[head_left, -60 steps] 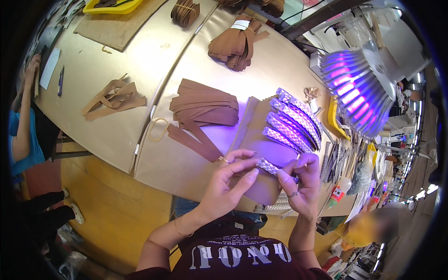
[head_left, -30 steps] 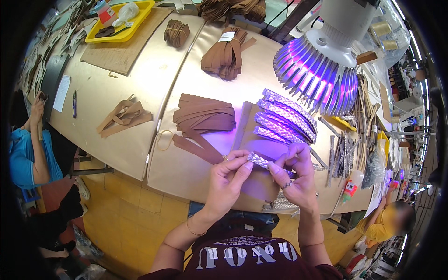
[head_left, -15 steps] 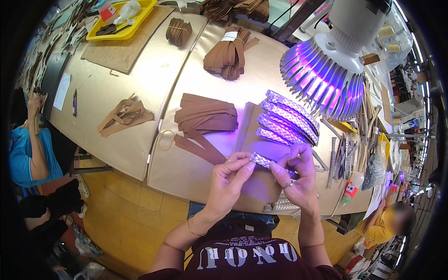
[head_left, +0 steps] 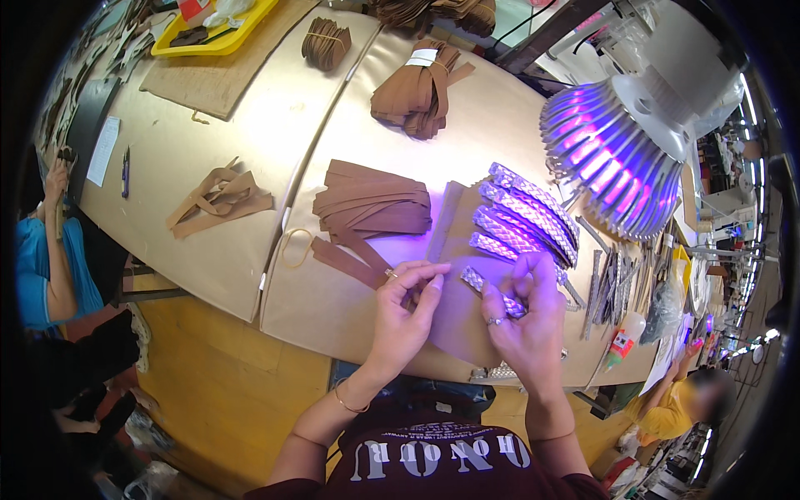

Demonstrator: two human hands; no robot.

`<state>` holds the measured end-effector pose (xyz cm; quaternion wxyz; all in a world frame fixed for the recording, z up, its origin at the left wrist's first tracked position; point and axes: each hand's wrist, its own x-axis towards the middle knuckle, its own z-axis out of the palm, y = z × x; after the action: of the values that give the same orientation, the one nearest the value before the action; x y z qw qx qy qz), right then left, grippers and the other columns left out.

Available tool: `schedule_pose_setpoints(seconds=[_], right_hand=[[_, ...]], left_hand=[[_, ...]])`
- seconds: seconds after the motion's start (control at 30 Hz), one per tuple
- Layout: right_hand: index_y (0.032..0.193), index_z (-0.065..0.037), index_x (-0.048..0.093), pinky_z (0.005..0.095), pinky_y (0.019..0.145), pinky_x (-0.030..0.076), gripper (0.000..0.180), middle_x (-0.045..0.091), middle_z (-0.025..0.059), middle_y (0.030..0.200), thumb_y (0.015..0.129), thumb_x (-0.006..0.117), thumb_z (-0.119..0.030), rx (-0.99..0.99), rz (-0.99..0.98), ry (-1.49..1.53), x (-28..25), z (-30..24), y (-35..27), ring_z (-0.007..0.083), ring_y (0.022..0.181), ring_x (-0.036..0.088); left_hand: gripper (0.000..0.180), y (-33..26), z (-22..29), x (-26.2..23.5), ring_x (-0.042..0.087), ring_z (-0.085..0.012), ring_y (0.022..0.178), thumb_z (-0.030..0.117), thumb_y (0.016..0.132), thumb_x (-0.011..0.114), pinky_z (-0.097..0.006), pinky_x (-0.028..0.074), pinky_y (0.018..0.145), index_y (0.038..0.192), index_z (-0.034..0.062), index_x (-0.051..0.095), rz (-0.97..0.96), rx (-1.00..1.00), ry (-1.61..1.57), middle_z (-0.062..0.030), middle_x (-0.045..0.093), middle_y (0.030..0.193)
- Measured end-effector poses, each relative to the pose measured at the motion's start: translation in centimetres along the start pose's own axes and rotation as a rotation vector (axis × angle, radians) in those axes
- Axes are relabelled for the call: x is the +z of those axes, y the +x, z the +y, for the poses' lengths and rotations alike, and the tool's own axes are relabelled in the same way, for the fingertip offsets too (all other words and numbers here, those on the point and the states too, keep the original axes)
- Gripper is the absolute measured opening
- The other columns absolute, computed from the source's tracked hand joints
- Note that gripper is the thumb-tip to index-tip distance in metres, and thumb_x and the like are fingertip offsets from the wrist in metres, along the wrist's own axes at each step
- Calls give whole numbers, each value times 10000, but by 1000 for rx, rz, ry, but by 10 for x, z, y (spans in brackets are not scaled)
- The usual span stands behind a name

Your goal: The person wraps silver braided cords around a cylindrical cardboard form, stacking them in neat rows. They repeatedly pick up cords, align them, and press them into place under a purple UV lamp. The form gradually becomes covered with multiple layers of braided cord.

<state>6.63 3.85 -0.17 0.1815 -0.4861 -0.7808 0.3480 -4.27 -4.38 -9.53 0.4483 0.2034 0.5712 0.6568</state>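
Note:
My right hand (head_left: 533,321) grips a short braided strap (head_left: 472,279), its free end jutting out toward the left, lit violet. To the left of that end, my left hand (head_left: 404,312) is in the air with fingers curled and the thumb tip slightly apart from the index finger; nothing shows in it. Beyond my hands, several braided straps (head_left: 517,200) lie side by side on a brown board (head_left: 446,217). A lamp (head_left: 625,158) with a finned metal head casts violet light over them. Left of the board sits a stack of brown strips (head_left: 375,196).
Bundled brown strips (head_left: 417,92) lie farther back, with loose strips (head_left: 221,200) to the left. A yellow tray (head_left: 221,42) stands at the far left. On the right are a glue bottle (head_left: 625,337) and thin braided pieces (head_left: 612,279). Co-workers sit on both sides.
My left hand has let go of the strap's end and sits slightly apart from it. The strap has tilted in my right hand. The whole view has shifted a little.

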Motion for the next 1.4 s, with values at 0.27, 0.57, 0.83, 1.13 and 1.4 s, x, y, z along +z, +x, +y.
schedule_pose_setpoints(seconds=[0.27, 0.57, 0.83, 1.13, 1.4], right_hand=[[918, -37, 420, 247, 489, 331, 253, 421, 23, 554, 847, 657, 16, -63, 43, -111, 3, -3, -3, 80, 531, 379], [877, -29, 413, 287, 479, 356, 262, 411, 47, 592, 846, 670, 7, -191, 99, -159, 9, 2, -4, 144, 510, 380], [960, -12, 498, 272, 482, 369, 229, 482, 41, 598, 861, 704, -32, -88, 47, -81, -1, -6, -5, 100, 503, 421], [806, -9, 680, 280, 466, 338, 226, 514, 48, 534, 873, 745, -215, 178, -57, -144, -63, 15, -36, 128, 470, 445], [788, -16, 692, 345, 457, 357, 290, 515, 94, 515, 902, 703, -282, 193, -71, 25, -59, 40, -38, 185, 433, 447]], left_hand=[[252, -11, -1, 7, 629, -202, 914, -52, 839, 646, -295, 499, 795, 1068, 32, 710, -4, 332, 258, -115, 619, 1056], [313, -11, -1, 9, 644, -242, 907, -63, 807, 652, -328, 506, 786, 1101, 32, 702, 27, 425, 366, -127, 633, 1079], [409, -3, 9, -1, 612, -302, 1176, -62, 807, 602, -410, 425, 981, 1200, 32, 663, -186, 609, 584, -153, 641, 1264], [434, -4, 15, -5, 553, -303, 1269, -67, 832, 559, -434, 368, 1065, 1256, 16, 597, -298, 654, 729, -191, 616, 1296], [424, -7, 23, -4, 524, -364, 1287, -78, 831, 570, -451, 364, 1059, 1237, 44, 572, -376, 719, 814, -263, 583, 1306]])
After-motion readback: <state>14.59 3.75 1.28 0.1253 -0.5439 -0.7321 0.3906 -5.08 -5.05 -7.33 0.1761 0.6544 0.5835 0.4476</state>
